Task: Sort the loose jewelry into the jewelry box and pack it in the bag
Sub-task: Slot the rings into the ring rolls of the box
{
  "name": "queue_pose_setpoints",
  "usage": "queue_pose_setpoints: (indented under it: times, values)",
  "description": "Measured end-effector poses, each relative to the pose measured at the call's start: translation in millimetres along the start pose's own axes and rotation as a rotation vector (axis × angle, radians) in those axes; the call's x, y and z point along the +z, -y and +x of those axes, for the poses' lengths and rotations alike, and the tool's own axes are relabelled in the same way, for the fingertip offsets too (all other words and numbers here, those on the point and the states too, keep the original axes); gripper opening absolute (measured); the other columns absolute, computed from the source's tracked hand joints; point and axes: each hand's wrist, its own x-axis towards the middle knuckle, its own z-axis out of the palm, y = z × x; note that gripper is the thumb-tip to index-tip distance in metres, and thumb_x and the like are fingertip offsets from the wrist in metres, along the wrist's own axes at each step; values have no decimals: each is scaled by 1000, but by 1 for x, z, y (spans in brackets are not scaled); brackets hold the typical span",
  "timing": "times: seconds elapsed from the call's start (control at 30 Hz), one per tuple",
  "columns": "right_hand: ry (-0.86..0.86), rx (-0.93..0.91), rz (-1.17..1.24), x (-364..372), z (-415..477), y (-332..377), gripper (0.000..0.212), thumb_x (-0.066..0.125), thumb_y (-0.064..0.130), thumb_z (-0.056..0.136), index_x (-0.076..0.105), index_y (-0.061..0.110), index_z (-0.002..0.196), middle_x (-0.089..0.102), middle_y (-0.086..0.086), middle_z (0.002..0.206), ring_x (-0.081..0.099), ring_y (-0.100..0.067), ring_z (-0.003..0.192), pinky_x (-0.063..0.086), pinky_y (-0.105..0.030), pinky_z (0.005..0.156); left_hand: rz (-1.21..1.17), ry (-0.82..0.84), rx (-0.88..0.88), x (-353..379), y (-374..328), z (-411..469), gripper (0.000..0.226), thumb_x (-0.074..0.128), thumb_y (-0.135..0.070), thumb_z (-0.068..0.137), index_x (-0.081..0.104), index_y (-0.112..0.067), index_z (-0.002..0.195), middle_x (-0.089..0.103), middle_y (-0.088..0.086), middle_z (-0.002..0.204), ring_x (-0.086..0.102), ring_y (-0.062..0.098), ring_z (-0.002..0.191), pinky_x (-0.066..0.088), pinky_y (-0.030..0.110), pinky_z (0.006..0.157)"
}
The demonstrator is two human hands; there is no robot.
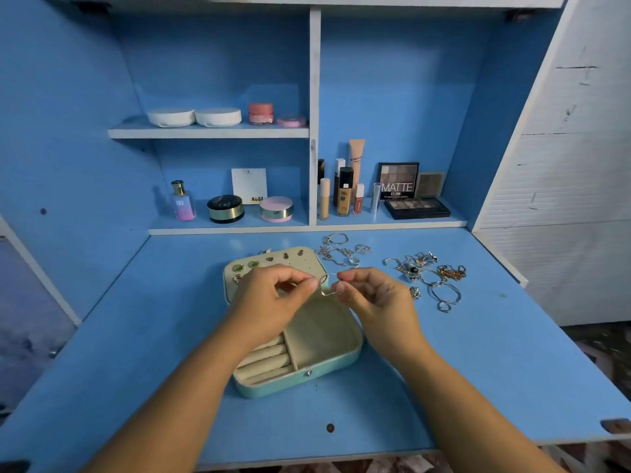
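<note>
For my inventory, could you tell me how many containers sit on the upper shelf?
4: two white round cases side by side at left, a pink jar, then a flat pink compact at right. None appears hidden.

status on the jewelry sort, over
Left hand and right hand both pinch a thin silver wire piece above the open mint-green jewelry box. Loose silver and gold jewelry lies right of it. Nothing in the way.

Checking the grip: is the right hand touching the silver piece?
Touching. Head view shows the right hand pinching one end of the silver piece.
</note>
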Motion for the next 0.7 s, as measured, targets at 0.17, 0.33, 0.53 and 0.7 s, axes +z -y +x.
queue_pose_setpoints:
  times: [0.17,0.33,0.53,0.7]
  values:
    - [20,4,-30,1,-3,-5,11,70,7,83,68,17,85,72,0,73,62,-8,69,49,-19,67,-41,-4,-12,3,-4,-7,14,71,-28,86,72,-37,76,72,-19,82,66,2,83,49,18,77]
    - [82,-66,-343,-4,-8,1,13,68,18,87,66,31,86,70,8,82,59,3,73,47,-13,70,99,-39,90,1,-2,-12,18,70,-24,86,67,-37,74,69,-17,76,64,2,78,48,16,70]
    - [48,-161,-994,-68,37,18,16,59,19,91,70,22,102,61,5,100,54,-4,83,39,-15,71,364,-98,119,-23,17,-19,6,67,-26,89,70,-28,84,66,-15,86,61,3,83,47,22,70]
    - [127,110,-1388,-110,103,6,30,52,33,95,64,20,119,61,-6,119,44,-28,117,45,-40,92,304,-209,62,-17,31,-26,6,68,-26,89,71,-26,84,67,-16,84,62,5,81,47,20,70]
